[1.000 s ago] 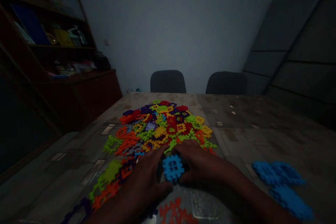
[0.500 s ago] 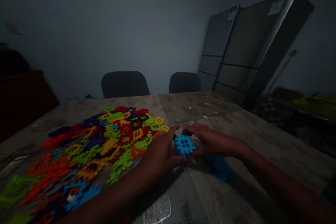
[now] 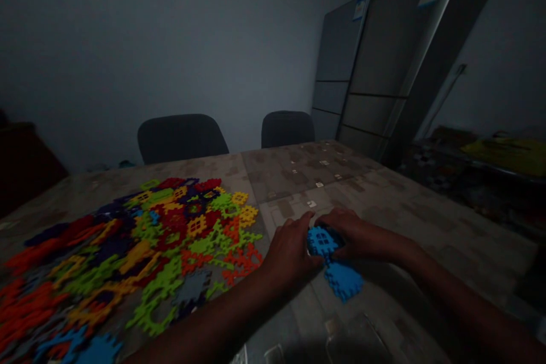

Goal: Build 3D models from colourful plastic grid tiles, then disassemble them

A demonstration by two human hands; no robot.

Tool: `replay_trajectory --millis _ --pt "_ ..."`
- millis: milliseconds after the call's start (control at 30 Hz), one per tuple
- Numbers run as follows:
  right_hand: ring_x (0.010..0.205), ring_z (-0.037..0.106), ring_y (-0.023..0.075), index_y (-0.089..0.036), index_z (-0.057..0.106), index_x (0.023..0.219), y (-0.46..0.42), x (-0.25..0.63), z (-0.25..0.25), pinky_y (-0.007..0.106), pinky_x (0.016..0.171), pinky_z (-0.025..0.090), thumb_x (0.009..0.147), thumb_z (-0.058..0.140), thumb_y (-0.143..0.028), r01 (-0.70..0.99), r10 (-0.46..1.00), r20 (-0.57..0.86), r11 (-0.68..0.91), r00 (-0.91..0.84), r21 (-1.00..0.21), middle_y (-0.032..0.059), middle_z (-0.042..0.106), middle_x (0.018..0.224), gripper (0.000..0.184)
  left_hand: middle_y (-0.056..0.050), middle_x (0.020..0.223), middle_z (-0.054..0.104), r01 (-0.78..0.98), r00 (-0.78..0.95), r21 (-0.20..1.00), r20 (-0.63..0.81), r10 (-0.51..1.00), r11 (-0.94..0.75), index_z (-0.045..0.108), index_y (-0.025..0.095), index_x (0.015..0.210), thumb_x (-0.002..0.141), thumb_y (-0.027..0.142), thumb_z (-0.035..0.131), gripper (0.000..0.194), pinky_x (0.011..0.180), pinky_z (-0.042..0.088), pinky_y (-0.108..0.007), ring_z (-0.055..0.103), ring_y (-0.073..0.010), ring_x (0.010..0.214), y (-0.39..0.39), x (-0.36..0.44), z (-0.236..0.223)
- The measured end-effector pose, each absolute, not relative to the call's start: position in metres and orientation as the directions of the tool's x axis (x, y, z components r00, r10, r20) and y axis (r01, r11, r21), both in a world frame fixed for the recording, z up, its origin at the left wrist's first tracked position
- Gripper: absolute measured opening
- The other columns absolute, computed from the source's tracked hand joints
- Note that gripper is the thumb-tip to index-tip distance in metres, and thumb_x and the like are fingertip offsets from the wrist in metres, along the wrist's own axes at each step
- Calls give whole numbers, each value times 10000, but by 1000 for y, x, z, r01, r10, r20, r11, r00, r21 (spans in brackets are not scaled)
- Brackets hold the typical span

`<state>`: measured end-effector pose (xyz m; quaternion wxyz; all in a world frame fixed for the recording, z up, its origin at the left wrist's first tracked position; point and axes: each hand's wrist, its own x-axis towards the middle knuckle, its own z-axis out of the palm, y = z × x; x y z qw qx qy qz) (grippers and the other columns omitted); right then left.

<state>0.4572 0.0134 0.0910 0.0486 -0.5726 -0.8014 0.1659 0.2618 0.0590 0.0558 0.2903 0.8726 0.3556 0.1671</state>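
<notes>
A blue toothed building piece with a small window pattern [image 3: 322, 240] is held between my two hands, low over the table. My left hand [image 3: 292, 247] grips its left edge, thumb toward me and fingers behind. On the other side my right hand [image 3: 352, 236] closes on its right edge, partly covering it. Just below lies a second blue toothed piece [image 3: 344, 280] on the table; whether it is joined to the held one I cannot tell. To the left spreads a pile of colourful interlocking pieces [image 3: 170, 239] in green, red, orange, yellow and purple.
The pieces lie on a table [image 3: 409, 205] with a patterned cover. Two dark chairs, a left one [image 3: 181, 136] and a right one [image 3: 288, 128], stand at the far edge. A tall grey cabinet [image 3: 379, 62] rises at the back right, near a cluttered surface with a yellow item [image 3: 507, 153].
My view has turned rightward, so the pile sits further left. Both hands still grip the windowed blue piece, now nearer the second blue piece in the picture.
</notes>
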Motion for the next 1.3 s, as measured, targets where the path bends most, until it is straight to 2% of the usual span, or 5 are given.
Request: replay_trajectory --millis 333,467,600,967,1300 --pt "1121 537 298 -233 629 1186 13 467 82 495 1034 342 684 822 -209 871 915 -112 324 -387 -369 62 655 1125 539 -146 1325 593 511 720 626 64 691 -590 337 167 1523 716 290 742 911 1032 428 -479 537 -351 1211 57 258 48" --pt "1153 536 297 -252 613 1255 15 470 83 496 1043 345 704 827 -203 861 909 -113 333 -402 -385 61 667 1153 592 -162 1354 565 535 702 639 29 712 -553 371 130 1503 787 262 648 780 1058 413 -456 512 -326 1239 48 243 47" --pt "1185 534 311 -214 618 1270 15 467 89 514 1056 339 721 817 -188 881 910 -159 307 -383 -360 88 661 1213 584 -104 1396 550 496 738 654 29 674 -571 441 210 1450 806 232 621 669 1107 367 -440 475 -292 1275 33 231 48" --pt "1286 493 322 -169 559 1382 14 465 100 494 1097 320 743 776 -177 881 907 -203 271 -368 -387 139 603 1359 674 -176 1486 453 545 767 614 -90 636 -570 339 98 1508 808 259 612 769 1161 304 -490 416 -338 1333 19 227 51" --pt "1304 483 301 -234 549 1399 14 472 98 502 1111 329 776 710 -110 869 903 -167 308 -395 -388 109 593 1379 655 -189 1551 381 508 768 606 3 641 -612 290 73 1529 848 272 572 764 1193 265 -521 354 -335 1409 22 225 43"
